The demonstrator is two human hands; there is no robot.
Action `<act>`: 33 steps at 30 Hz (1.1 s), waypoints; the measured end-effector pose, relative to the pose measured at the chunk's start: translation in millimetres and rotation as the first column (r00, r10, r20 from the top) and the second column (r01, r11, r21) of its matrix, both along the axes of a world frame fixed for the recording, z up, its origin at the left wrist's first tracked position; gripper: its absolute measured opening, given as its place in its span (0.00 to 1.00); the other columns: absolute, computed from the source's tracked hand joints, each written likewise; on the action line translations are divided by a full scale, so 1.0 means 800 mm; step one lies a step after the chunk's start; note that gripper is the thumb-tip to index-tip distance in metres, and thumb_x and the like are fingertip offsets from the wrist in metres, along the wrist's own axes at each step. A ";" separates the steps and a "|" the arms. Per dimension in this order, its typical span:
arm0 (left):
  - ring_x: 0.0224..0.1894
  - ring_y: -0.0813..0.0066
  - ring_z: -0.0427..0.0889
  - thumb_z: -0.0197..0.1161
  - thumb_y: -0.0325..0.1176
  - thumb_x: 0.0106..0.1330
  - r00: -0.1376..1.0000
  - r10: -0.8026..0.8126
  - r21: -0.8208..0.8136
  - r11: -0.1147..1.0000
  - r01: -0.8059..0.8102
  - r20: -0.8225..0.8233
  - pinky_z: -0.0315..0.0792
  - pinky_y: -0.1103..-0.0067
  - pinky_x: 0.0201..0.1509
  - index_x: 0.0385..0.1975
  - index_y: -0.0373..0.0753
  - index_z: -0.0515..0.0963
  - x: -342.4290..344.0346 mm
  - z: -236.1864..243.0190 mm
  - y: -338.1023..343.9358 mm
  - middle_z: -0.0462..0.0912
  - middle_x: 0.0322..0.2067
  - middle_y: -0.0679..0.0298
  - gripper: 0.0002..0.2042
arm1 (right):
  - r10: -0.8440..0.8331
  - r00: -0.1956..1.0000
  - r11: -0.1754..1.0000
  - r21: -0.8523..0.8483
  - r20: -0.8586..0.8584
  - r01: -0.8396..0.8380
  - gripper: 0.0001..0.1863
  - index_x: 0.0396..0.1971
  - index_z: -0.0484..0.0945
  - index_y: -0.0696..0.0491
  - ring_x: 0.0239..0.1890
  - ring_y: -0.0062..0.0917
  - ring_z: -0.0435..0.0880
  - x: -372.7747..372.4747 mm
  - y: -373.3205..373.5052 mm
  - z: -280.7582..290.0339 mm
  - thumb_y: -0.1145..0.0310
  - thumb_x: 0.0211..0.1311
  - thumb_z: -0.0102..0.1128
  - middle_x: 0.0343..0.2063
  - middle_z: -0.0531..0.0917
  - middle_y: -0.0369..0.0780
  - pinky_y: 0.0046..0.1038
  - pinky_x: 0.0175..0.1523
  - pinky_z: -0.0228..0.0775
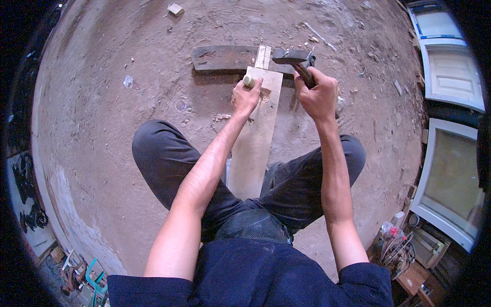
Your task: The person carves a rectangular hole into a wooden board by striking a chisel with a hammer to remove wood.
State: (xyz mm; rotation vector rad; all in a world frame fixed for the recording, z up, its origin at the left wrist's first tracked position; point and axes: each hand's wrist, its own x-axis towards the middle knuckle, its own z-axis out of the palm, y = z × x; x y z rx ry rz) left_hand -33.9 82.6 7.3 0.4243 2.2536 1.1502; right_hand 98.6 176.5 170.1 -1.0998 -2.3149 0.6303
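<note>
My left hand (246, 97) is closed around a chisel (248, 81), whose rounded pale handle end points up. Its blade is hidden below my fist. Under that hand lies a pale wooden board (250, 148), running from between my legs to a dark timber block (225, 58) set crosswise beneath its far end. A narrow tongue (263, 56) sticks out at the board's far end. Beside my fist, a rough cut with wood chips (265, 95) shows in the board. My right hand (318, 94) grips a hammer (292, 56) by its handle, its dark head raised right of the tongue.
My bent knees (161, 138) flank the board on the dirt floor (102, 128). A small wood offcut (175, 9) lies far off, and a thin pale stick (319, 36) at far right. White framed panels (447, 179) stand along the right side. Tangled clutter (396, 248) sits at lower right.
</note>
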 end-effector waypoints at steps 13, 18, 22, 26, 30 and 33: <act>0.47 0.54 0.81 0.62 0.62 0.57 0.999 -0.046 -0.059 0.997 0.046 0.003 0.71 0.65 0.51 0.40 0.36 0.79 0.009 0.009 -0.002 0.83 0.40 0.49 0.30 | 0.052 0.997 0.995 0.080 0.052 -0.056 0.10 0.19 0.77 0.53 0.21 0.44 0.80 -0.002 -0.006 0.002 0.61 0.47 0.63 0.15 0.78 0.47 0.40 0.28 0.70; 0.45 0.53 0.82 0.61 0.61 0.57 0.994 -0.078 0.017 0.997 0.079 -0.071 0.72 0.64 0.49 0.38 0.37 0.78 0.022 0.021 -0.001 0.83 0.36 0.50 0.28 | 0.214 0.965 0.976 0.015 0.153 -0.219 0.08 0.22 0.78 0.52 0.25 0.44 0.82 -0.002 -0.009 -0.004 0.63 0.49 0.63 0.19 0.81 0.46 0.42 0.32 0.73; 0.43 0.52 0.82 0.62 0.54 0.58 0.978 -0.126 0.109 0.984 0.145 -0.166 0.73 0.64 0.47 0.37 0.38 0.78 0.020 -0.004 -0.007 0.83 0.35 0.52 0.22 | 0.274 0.835 0.946 0.022 0.477 -0.323 0.12 0.26 0.78 0.53 0.28 0.42 0.83 -0.009 -0.024 -0.035 0.59 0.55 0.62 0.23 0.82 0.46 0.42 0.32 0.73; 0.43 0.49 0.81 0.65 0.49 0.55 0.985 -0.125 0.138 0.980 0.141 -0.114 0.74 0.62 0.46 0.40 0.37 0.78 0.004 -0.034 -0.009 0.82 0.37 0.51 0.21 | 0.322 0.860 0.933 0.024 0.397 -0.360 0.12 0.26 0.78 0.53 0.27 0.41 0.83 -0.021 -0.035 -0.034 0.58 0.54 0.62 0.21 0.81 0.46 0.42 0.31 0.73; 0.50 0.50 0.79 0.60 0.46 0.60 0.985 -0.171 -0.056 0.984 0.170 -0.017 0.72 0.63 0.52 0.45 0.40 0.77 0.023 0.019 0.002 0.81 0.45 0.51 0.18 | 0.282 0.927 0.945 0.092 0.249 -0.312 0.12 0.25 0.77 0.53 0.26 0.42 0.82 -0.008 -0.031 -0.024 0.60 0.55 0.62 0.20 0.81 0.44 0.41 0.30 0.71; 0.50 0.50 0.79 0.60 0.47 0.60 0.980 -0.190 0.040 0.980 0.192 -0.062 0.72 0.63 0.51 0.47 0.39 0.75 0.016 0.021 -0.005 0.80 0.44 0.49 0.21 | 0.268 0.946 0.956 0.073 0.183 -0.285 0.12 0.26 0.76 0.54 0.26 0.42 0.82 -0.013 -0.033 -0.017 0.60 0.55 0.62 0.20 0.81 0.44 0.42 0.31 0.72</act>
